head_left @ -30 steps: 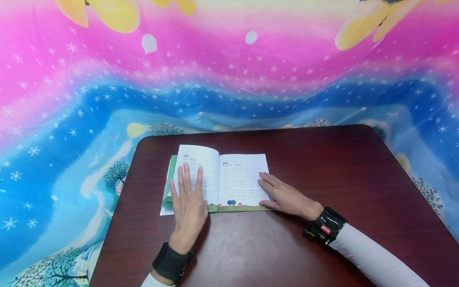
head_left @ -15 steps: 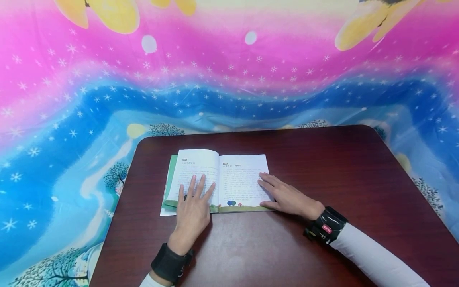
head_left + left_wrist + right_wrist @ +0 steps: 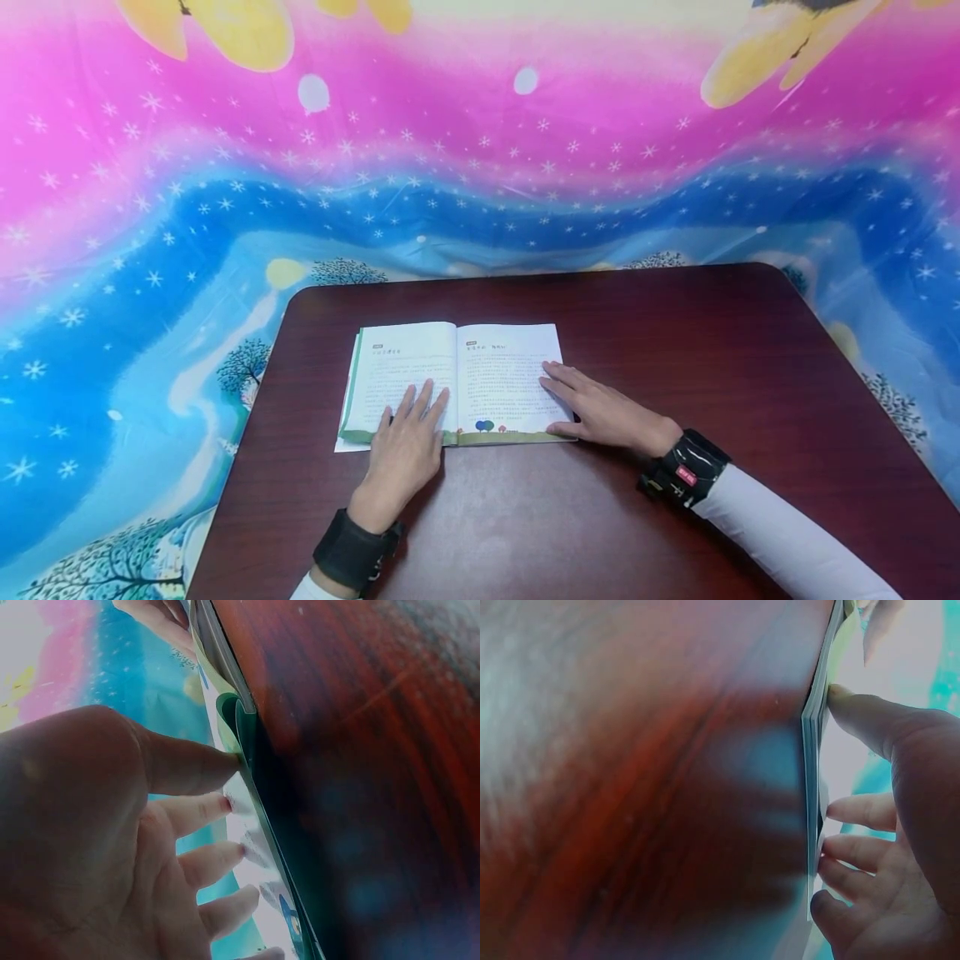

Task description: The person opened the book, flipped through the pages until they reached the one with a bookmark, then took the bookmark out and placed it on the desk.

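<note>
An open book [image 3: 510, 383] lies on the table, its white pages printed with small text and a green strip with little trees along the bottom. My left hand [image 3: 408, 446] rests with spread fingers on the lower part of the left page. In the left wrist view, the thumb and fingertips of that left hand [image 3: 172, 802] touch the page near the curved spine. My right hand [image 3: 615, 415] lies over the right page's outer edge, fingers extended. The right wrist view shows the right hand's [image 3: 885, 817] thumb and fingertips on the page, beside the stacked page edges.
The dark reddish-brown table [image 3: 675, 333] extends around the book, with rounded far corners. Behind it hangs a colourful cloth [image 3: 465, 167] in pink and blue with snowflakes and trees. Black bands [image 3: 352, 550] are strapped on both wrists.
The left page, raised before, has come down flat to the left, covering most of the green page beneath. My left hand has slid down toward the page's lower edge. The right hand stays put.
</note>
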Demonstrator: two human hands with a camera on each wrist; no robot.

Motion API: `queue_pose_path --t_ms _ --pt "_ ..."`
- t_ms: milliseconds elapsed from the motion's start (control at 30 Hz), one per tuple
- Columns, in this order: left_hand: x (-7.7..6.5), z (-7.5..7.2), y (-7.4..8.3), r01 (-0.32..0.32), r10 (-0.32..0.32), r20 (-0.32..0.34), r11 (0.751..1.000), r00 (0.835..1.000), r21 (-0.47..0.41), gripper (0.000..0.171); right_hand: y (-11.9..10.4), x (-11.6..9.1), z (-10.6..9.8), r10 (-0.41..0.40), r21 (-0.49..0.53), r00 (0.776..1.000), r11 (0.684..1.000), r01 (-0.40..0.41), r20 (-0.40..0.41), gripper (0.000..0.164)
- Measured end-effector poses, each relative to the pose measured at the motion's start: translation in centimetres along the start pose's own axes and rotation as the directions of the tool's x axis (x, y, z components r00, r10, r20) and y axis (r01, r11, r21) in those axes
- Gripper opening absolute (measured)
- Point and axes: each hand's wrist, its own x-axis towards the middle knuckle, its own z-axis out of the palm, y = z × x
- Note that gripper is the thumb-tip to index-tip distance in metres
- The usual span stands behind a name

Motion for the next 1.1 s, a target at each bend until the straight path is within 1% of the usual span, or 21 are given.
queue_pose_path --t_ms 133,333,667,867,967,1100 --pt "-0.1 0.1 0.1 0.022 -0.021 0.035 0.999 0.999 -0.036 0.059 0.3 -0.1 0.0 -0.003 0.007 1.0 1.0 0.003 0.019 0.088" --pt "-0.2 0.3 0.2 0.033 -0.03 0.058 0.998 0.998 -0.06 0.063 0.7 -0.2 0.0 -0.006 0.03 0.999 1.0 0.005 0.044 0.088" --pt "-0.2 0.3 0.5 0.051 -0.043 0.101 0.996 0.994 -0.075 0.072 1.0 0.0 -0.2 -0.037 0.043 0.999 0.998 0.037 0.018 0.081" --pt "-0.2 0.2 0.7 0.056 -0.046 0.128 0.996 0.991 -0.074 0.083 1.1 0.1 -0.2 -0.025 0.033 0.999 0.999 0.024 0.037 0.079" --pt "-0.2 0.2 0.8 0.057 -0.047 0.135 0.996 0.99 -0.072 0.088 1.0 0.1 -0.3 -0.021 0.025 0.999 1.0 0.02 0.041 0.078" --pt "-0.2 0.2 1.0 0.057 -0.047 0.132 0.996 0.99 -0.07 0.092 1.0 0.1 -0.2 -0.033 0.012 0.999 0.999 0.033 0.019 0.077"
